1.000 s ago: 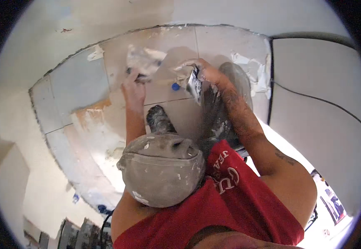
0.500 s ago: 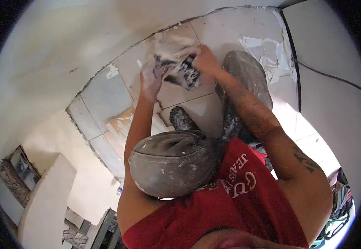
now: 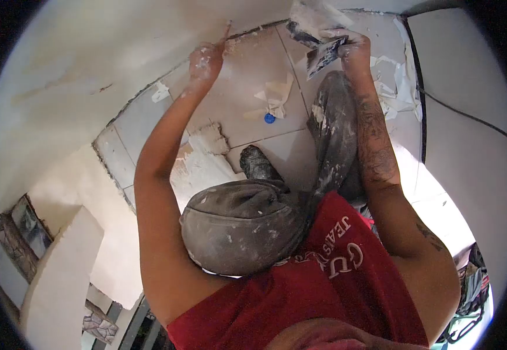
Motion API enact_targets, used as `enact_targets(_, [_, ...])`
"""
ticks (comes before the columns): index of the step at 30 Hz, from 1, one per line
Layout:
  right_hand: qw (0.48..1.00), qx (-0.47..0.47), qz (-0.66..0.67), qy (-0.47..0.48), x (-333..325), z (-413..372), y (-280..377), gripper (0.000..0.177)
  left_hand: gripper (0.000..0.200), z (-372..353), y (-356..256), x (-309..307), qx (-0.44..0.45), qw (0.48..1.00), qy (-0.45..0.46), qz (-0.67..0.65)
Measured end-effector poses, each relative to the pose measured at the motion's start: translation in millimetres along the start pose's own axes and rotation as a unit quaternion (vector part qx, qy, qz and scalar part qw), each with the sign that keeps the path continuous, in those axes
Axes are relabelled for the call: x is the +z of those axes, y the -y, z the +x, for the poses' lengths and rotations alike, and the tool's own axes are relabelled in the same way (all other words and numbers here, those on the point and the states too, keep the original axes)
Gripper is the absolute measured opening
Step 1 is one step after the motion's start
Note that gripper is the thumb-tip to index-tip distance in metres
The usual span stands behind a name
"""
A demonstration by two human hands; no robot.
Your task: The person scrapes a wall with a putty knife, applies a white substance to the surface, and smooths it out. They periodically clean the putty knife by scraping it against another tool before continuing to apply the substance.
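My left hand, smeared with white paste, is at the foot of the wall. Its index finger stretches toward the wall and its other fingers curl in; no tool shows in it. Out to the right, my right hand grips a putty knife with a paste-streaked blade. Beside that blade, a dark-edged piece and a broad sheet coated in white paste are bunched at the same hand; how they join is hidden.
Below the hands lie a blue cap and torn paper scraps on the floor tiles. Crumpled white paper lies at right, near a dark cable. My bent knee and shoe are close below.
My hands have moved apart. The left went up to the wall's foot; the right carried the putty knife and coated sheet up and right, uncovering the blue cap and scraps.
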State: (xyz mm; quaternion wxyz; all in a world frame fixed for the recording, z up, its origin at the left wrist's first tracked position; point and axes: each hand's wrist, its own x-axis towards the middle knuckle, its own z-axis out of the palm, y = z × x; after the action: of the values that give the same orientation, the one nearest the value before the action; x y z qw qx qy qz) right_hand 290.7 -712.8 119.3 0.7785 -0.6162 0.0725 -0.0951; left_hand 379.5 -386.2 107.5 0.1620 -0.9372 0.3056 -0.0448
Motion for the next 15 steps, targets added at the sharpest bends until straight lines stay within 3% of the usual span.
enact_targets(3, [1.000, 0.021, 0.014, 0.004, 0.5, -2.7, 2.5, 0.048, 0.050, 2.9, 11.6, 13.4, 0.059, 0.994, -0.089, -0.023])
enact_targets(6, [1.000, 0.014, 0.015, -0.017, 1.1, -0.6, -4.6, 0.047, 0.035, 5.0, 4.4, 1.0, 0.033, 0.998, 0.004, -0.053])
enact_targets(9, [0.999, 0.013, 0.028, -0.027, -2.1, 0.4, -11.2, 0.046, 0.023, 5.7, -4.4, -7.1, 0.002, 0.998, 0.019, -0.051])
enact_targets(12, [0.999, 0.041, 0.034, -0.010, -9.4, 2.1, -13.9, 0.045, 0.065, 4.9, -3.1, 27.9, 0.011, 0.998, -0.051, -0.021])
enact_targets(15, [0.999, 0.045, 0.027, -0.010, -7.9, 2.0, -16.2, 0.045, 0.068, 3.1, -8.3, 37.4, 0.015, 0.997, -0.059, -0.057])
